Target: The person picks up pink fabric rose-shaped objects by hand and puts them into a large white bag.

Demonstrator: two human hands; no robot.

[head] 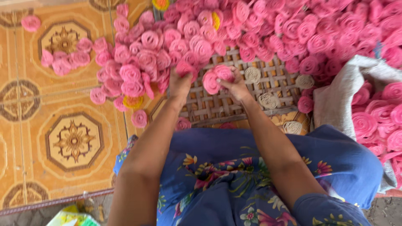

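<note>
She sits over a woven tray point(234, 106) with both hands out in front. The left hand point(181, 81) is closed around one pink coil point(186, 68) at the edge of the big pink heap point(259, 29). The right hand point(235, 86) pinches two more coils point(217, 77), lifted clear of the tray, seemingly to keep them apart from the heap. A few pale coils point(268, 100) lie loose on the weave.

Both arms reach forward; left hand point(180, 81) and right hand point(236, 88) closed.
</note>
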